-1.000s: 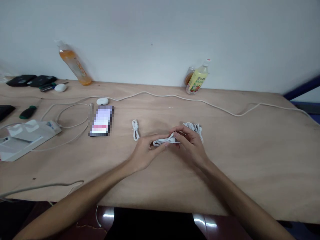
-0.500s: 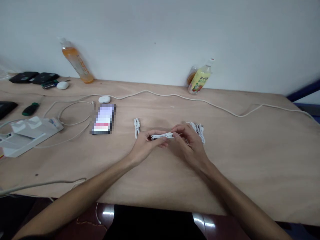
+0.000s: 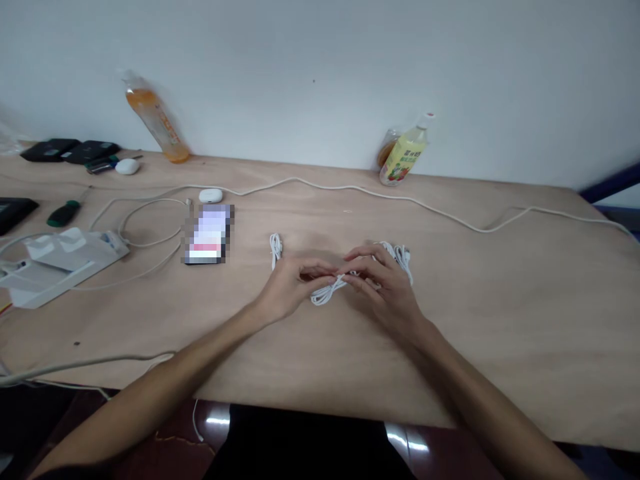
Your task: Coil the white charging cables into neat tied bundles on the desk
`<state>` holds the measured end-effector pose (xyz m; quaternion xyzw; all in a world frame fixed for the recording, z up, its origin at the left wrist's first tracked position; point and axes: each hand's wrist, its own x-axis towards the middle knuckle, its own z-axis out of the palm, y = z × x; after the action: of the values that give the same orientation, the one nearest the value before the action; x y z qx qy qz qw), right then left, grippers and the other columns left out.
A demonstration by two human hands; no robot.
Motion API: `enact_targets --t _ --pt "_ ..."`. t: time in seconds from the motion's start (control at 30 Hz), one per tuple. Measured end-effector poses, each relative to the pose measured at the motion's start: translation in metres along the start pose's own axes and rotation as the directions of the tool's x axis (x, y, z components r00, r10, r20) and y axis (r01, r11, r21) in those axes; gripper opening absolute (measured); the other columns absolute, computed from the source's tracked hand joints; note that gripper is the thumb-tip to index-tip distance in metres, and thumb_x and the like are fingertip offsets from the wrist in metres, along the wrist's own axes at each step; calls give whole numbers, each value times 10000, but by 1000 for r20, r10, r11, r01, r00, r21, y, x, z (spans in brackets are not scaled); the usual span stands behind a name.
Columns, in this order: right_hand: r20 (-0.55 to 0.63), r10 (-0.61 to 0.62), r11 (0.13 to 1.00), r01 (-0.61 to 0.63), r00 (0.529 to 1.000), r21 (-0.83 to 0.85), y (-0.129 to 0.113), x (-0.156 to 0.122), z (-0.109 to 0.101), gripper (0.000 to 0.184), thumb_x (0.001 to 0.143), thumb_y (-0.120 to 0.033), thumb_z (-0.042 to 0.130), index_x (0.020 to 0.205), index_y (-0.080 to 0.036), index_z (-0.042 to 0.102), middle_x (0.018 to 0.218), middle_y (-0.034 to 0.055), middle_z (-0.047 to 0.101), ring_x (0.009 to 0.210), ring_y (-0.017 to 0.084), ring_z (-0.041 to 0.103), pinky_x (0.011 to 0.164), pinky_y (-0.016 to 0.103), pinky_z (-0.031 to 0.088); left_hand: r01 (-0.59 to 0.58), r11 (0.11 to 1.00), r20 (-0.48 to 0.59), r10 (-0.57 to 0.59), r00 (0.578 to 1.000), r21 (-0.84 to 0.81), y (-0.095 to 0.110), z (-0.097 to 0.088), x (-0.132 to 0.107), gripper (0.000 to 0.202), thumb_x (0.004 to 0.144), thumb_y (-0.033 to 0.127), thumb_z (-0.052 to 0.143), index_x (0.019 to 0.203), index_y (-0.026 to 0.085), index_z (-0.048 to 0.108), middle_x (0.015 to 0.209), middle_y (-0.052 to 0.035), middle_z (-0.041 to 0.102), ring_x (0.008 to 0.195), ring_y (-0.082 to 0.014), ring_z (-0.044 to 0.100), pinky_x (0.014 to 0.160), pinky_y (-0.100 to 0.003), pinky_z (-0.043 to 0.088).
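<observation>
A coiled white cable [image 3: 326, 292] is held between my two hands above the middle of the wooden table. My left hand [image 3: 295, 283] pinches its middle with the thumb and fingertips. The fingers of my right hand [image 3: 377, 277] close on its right end, which they partly hide. Just beyond my left hand lies one bundled white cable [image 3: 275, 247]. Behind my right hand are more white cable bundles [image 3: 402, 259], partly covered by its fingers.
A phone [image 3: 210, 233] and a white earbud case [image 3: 211, 195] lie left of centre. A white power strip [image 3: 70, 267] sits at the far left. One long cord [image 3: 355, 193] crosses the table. Two bottles, one orange [image 3: 157, 123] and one yellow [image 3: 406, 157], lean against the wall.
The coiled cable has turned in my hands, its left end swinging down toward me. My left fingers have shifted from around that end to a pinch near its middle.
</observation>
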<state>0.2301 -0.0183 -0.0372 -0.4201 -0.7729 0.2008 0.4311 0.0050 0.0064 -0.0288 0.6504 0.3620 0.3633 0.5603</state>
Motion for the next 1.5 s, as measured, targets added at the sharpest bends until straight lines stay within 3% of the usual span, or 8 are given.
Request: enact_targets --t 0.13,0.37,0.5,0.73,0.87,1.1,1.33,1.5 --pt "54 -21 999 20 998 26 2 2 -5 144 1067 -322 690 1025 -320 828 1133 64 745 1060 245 715 924 421 624 2 1000 80 -2 997 -5 1 -5 2 188 889 247 821 1064 188 857 1015 -59 878 946 -222 821 900 -347 644" --pt "178 19 988 -45 984 146 -1 4 -8 110 1027 -346 751 1011 -348 860 1129 58 753 1022 245 731 934 447 637 216 949 252 -156 955 -231 -6 -6 8 360 738 230 944 1068 174 811 889 -44 855 794 -181 802 814 -318 644" --pt "252 28 979 -78 967 191 -3 5 -8 124 1033 -353 738 1021 -346 862 1124 59 748 996 234 728 918 444 641 249 938 279 -179 943 -240 -6 -3 6 316 711 196 945 989 173 796 865 -22 832 787 -163 782 800 -297 619" --pt "261 58 955 -130 964 267 -6 6 -8 116 1039 -346 720 1029 -321 833 1115 57 745 991 227 721 875 416 640 170 962 206 -127 970 -211 -1 1 2 233 761 193 895 973 178 799 890 -26 819 827 -162 769 816 -294 598" --pt "202 71 954 -125 977 271 -10 5 -6 83 1030 -313 719 1007 -295 797 1086 51 738 935 206 705 814 379 629 136 968 170 -101 980 -213 -3 3 2 193 792 222 875 968 173 810 924 -49 839 855 -178 787 837 -309 609" --pt "97 168 957 -186 981 222 -6 4 0 101 999 -306 717 940 -284 797 968 49 727 878 216 697 764 385 593 152 979 -5 -154 988 -132 -3 8 -1 228 778 281 914 940 151 820 868 -69 832 801 -192 789 771 -305 629" --pt "129 375 815 -393 918 426 -8 4 3 227 936 -468 818 1006 -258 769 903 31 770 804 200 723 723 348 583 86 993 -84 -93 992 -86 0 10 -4 231 812 309 905 984 170 840 904 -68 844 811 -202 805 739 -299 636" --pt "141 409 744 -419 902 521 -7 7 0 314 882 -517 883 979 -252 745 856 11 760 769 179 714 707 328 588 92 983 -86 -106 991 -160 6 7 -3 241 786 291 921 970 166 830 872 -50 838 765 -174 794 708 -267 613"
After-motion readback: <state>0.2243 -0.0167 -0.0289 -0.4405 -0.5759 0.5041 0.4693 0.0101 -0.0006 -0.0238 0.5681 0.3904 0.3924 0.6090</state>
